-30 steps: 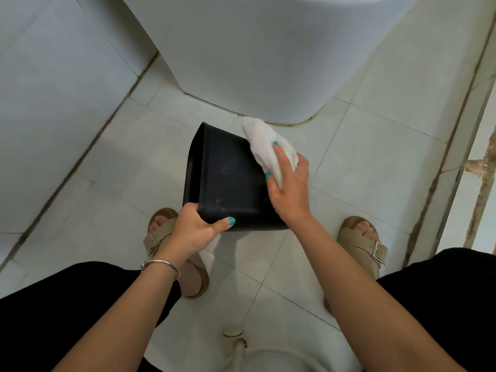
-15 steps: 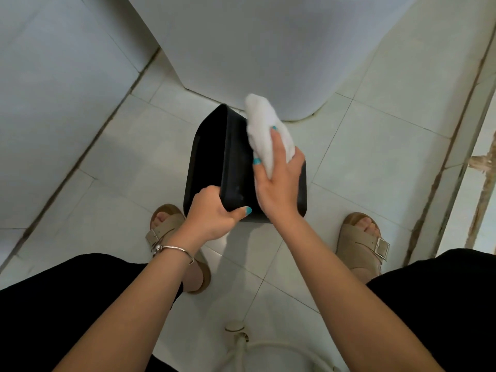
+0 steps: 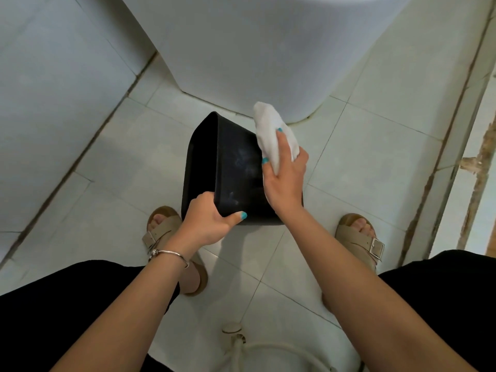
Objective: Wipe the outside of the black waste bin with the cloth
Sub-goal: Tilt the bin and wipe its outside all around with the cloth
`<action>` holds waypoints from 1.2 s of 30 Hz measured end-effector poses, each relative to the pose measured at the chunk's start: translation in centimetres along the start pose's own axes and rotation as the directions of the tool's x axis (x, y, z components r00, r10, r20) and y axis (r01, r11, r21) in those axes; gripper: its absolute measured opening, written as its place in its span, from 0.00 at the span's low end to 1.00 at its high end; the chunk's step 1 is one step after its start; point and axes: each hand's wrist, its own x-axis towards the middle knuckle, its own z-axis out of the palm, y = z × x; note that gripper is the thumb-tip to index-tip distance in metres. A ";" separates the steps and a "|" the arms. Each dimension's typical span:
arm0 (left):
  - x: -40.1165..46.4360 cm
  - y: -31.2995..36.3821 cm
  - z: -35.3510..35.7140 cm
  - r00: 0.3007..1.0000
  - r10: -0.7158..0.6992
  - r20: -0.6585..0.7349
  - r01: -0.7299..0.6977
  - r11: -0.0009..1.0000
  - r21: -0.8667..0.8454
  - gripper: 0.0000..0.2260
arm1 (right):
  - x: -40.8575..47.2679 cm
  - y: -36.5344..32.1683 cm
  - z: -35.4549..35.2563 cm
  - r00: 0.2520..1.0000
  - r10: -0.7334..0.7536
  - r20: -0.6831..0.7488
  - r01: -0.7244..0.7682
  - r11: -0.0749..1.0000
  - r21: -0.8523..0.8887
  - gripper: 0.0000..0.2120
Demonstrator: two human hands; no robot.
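The black waste bin point(image 3: 236, 167) is held above the tiled floor, turned so one flat outer side faces up with faint smears on it. My left hand point(image 3: 208, 224) grips its near left corner, thumb on the upper face. My right hand point(image 3: 285, 178) holds a bunched white cloth point(image 3: 271, 135) and presses it against the bin's right edge. The bin's right side is hidden behind that hand and cloth.
A large white rounded appliance point(image 3: 263, 49) stands just beyond the bin. A pale wall point(image 3: 53, 89) runs along the left, and a raised threshold point(image 3: 456, 157) along the right. My sandalled feet point(image 3: 166, 232) flank the bin; a drain fitting with hose point(image 3: 236, 336) lies near me.
The bin has been rotated in my left hand, showing more of its left side, then tipped back a little. My right hand slid the cloth along the right edge.
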 end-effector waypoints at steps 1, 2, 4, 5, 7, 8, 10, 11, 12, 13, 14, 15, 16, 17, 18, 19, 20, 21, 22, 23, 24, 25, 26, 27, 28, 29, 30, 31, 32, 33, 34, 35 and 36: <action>0.1 0.0 0.0 1.000 -0.003 -0.005 0.003 1.000 0.004 0.11 | -0.2 -0.6 0.1 1.000 -0.022 0.015 0.022 1.000 -0.003 0.32; 0.2 -0.1 0.0 1.000 -0.004 -0.009 0.004 1.000 0.012 0.12 | -0.6 -1.4 0.3 0.998 -0.050 0.035 0.050 0.999 -0.003 0.32; 0.4 -0.3 0.2 1.000 0.025 -0.006 -0.025 0.999 0.040 0.10 | -1.3 -3.0 0.5 0.988 -0.137 0.079 0.136 0.991 0.016 0.32; 0.4 -0.3 0.3 0.999 0.053 0.005 -0.053 0.997 0.051 0.07 | -1.8 -3.7 0.5 0.977 -0.187 0.103 0.185 0.982 0.025 0.32; 0.2 -0.3 0.5 0.995 0.103 0.011 -0.104 0.993 0.056 0.08 | -2.3 -4.5 0.7 0.957 -0.252 0.145 0.252 0.967 0.020 0.32; 0.1 -0.3 0.5 0.994 0.107 0.003 -0.107 0.993 0.050 0.08 | -2.2 -4.6 0.7 0.953 -0.262 0.156 0.263 0.965 0.015 0.32; 0.0 -0.2 0.3 0.996 0.086 -0.015 -0.086 0.996 0.039 0.06 | -1.6 -4.0 0.5 0.953 -0.260 0.155 0.261 0.965 0.010 0.31; -0.1 -0.2 0.2 0.997 0.070 -0.023 -0.070 0.997 0.037 0.08 | -1.1 -3.5 0.4 0.957 -0.254 0.144 0.255 0.967 0.007 0.31; -0.1 -0.1 0.2 0.998 0.061 -0.023 -0.060 0.997 0.040 0.10 | -0.6 -3.0 0.2 0.964 -0.234 0.126 0.235 0.972 0.004 0.31; 0.0 0.0 0.2 0.998 0.055 -0.013 -0.054 0.997 0.052 0.11 | 0.1 -2.4 0.1 0.976 -0.192 0.103 0.193 0.981 0.001 0.31; 0.0 0.1 0.2 0.999 0.054 -0.006 -0.054 0.997 0.063 0.12 | 0.7 -2.0 -0.1 0.989 -0.127 0.079 0.127 0.992 0.005 0.31; 0.0 0.2 0.3 0.999 0.053 -0.001 -0.053 0.996 0.070 0.12 | 1.2 -1.7 -0.2 0.997 -0.055 0.059 0.054 0.998 0.014 0.31; 0.1 0.4 0.4 0.998 0.058 0.000 -0.058 0.995 0.081 0.13 | 1.7 -1.6 -0.3 0.999 0.004 0.050 -0.005 1.000 0.021 0.31; 0.2 0.4 0.4 0.998 0.063 0.003 -0.063 0.994 0.092 0.14 | 1.8 -1.7 -0.3 0.998 0.034 0.050 -0.035 0.999 0.021 0.31; 0.2 0.5 0.4 0.998 0.069 0.006 -0.069 0.992 0.103 0.15 | 1.8 -1.8 -0.3 0.998 0.035 0.056 -0.036 0.999 0.020 0.31; 0.3 0.6 0.4 0.997 0.071 0.006 -0.072 0.991 0.109 0.16 | 1.5 -2.1 -0.3 0.998 0.018 0.064 -0.020 0.999 0.029 0.31; 0.3 0.7 0.3 0.997 0.077 0.004 -0.077 0.991 0.112 0.16 | 1.1 -2.5 -0.3 0.997 -0.005 0.073 0.001 0.999 0.048 0.32; 0.4 0.7 0.3 0.997 0.083 0.001 -0.082 0.990 0.111 0.17 | 0.4 -2.9 -0.4 0.996 -0.031 0.086 0.025 0.998 0.065 0.32; 0.3 0.6 0.2 0.996 0.090 0.002 -0.090 0.990 0.110 0.17 | -0.3 -3.4 -0.4 0.993 -0.065 0.100 0.057 0.995 0.079 0.32; 0.4 0.6 0.2 0.995 0.095 0.007 -0.096 0.989 0.112 0.15 | -1.1 -3.8 -0.4 0.987 -0.109 0.115 0.099 0.991 0.089 0.32; 0.3 0.5 0.1 0.995 0.104 0.014 -0.104 0.988 0.114 0.14 | -1.9 -4.1 -0.4 0.979 -0.155 0.132 0.143 0.985 0.097 0.32; 0.3 0.4 0.1 0.993 0.114 0.021 -0.116 0.987 0.113 0.12 | -2.5 -4.4 -0.3 0.969 -0.196 0.147 0.182 0.978 0.104 0.32; 0.2 0.3 0.1 0.992 0.128 0.023 -0.130 0.985 0.111 0.11 | -2.8 -4.5 -0.3 0.961 -0.224 0.160 0.208 0.972 0.110 0.32; 0.1 0.2 0.0 0.991 0.135 0.016 -0.136 0.985 0.108 0.11 | -2.9 -4.4 -0.3 0.957 -0.235 0.167 0.219 0.969 0.110 0.32; 0.0 0.2 0.0 0.991 0.131 0.003 -0.131 0.986 0.106 0.12 | -2.7 -4.1 -0.3 0.958 -0.235 0.165 0.220 0.970 0.104 0.32; -0.1 0.3 -0.2 0.993 0.120 -0.010 -0.119 0.988 0.097 0.13 | -2.3 -3.7 -0.4 0.963 -0.224 0.152 0.211 0.973 0.096 0.32; -0.1 0.5 -0.3 0.994 0.104 -0.021 -0.102 0.992 0.078 0.13 | -1.7 -3.1 -0.5 0.972 -0.193 0.133 0.182 0.979 0.091 0.32; -0.1 0.6 -0.4 0.996 0.086 -0.026 -0.085 0.995 0.051 0.13 | -0.9 -2.6 -0.7 0.985 -0.134 0.112 0.124 0.988 0.090 0.32; -0.1 0.8 -0.5 0.997 0.076 -0.026 -0.075 0.997 0.028 0.13 | -0.2 -2.2 -0.8 0.994 -0.054 0.093 0.046 0.995 0.090 0.31; 0.0 1.0 -0.5 0.997 0.068 -0.021 -0.068 0.998 0.010 0.14 | 0.4 -1.8 -1.0 0.997 0.021 0.079 -0.027 0.996 0.086 0.31; 0.0 1.1 -0.5 0.998 0.060 -0.017 -0.060 0.998 -0.007 0.14 | 0.6 -1.7 -1.0 0.995 0.067 0.068 -0.072 0.994 0.076 0.31; 0.1 1.2 -0.5 0.998 0.054 -0.014 -0.055 0.998 -0.026 0.13 | 0.5 -1.7 -1.0 0.995 0.074 0.064 -0.078 0.995 0.067 0.31; 0.1 1.2 -0.6 0.999 0.053 -0.013 -0.054 0.998 -0.045 0.11 | 0.2 -1.9 -0.9 0.996 0.052 0.071 -0.057 0.996 0.069 0.32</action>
